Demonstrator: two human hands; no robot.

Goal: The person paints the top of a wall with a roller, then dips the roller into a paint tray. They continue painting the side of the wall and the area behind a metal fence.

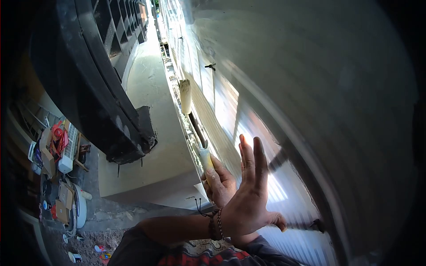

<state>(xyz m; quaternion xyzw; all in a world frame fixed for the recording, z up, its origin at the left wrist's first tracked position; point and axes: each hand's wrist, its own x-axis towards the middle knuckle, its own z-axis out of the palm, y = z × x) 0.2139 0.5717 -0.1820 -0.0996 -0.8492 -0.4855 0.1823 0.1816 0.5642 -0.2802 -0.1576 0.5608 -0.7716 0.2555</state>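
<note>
My right hand [220,185] is wrapped around the yellowish, paint-smeared handle of a paint roller [185,98]. The roller's cream sleeve points away from me, over the narrow gap beside the pale ledge. My left hand [249,195] crosses in front of my right wrist, fingers stretched upward and thumb out to the right, with nothing in it. Bracelets circle the left wrist. Behind the left fingers lies a bright, ribbed translucent panel [284,195]. Some of the fingers on the roller handle are hidden.
A pale ledge [164,170] runs away from me on the left, with a dark metal frame [128,128] standing on it. A smooth grey surface [328,88] curves along the right. Down at left are cardboard boxes [64,201], red cords [59,135] and several small containers.
</note>
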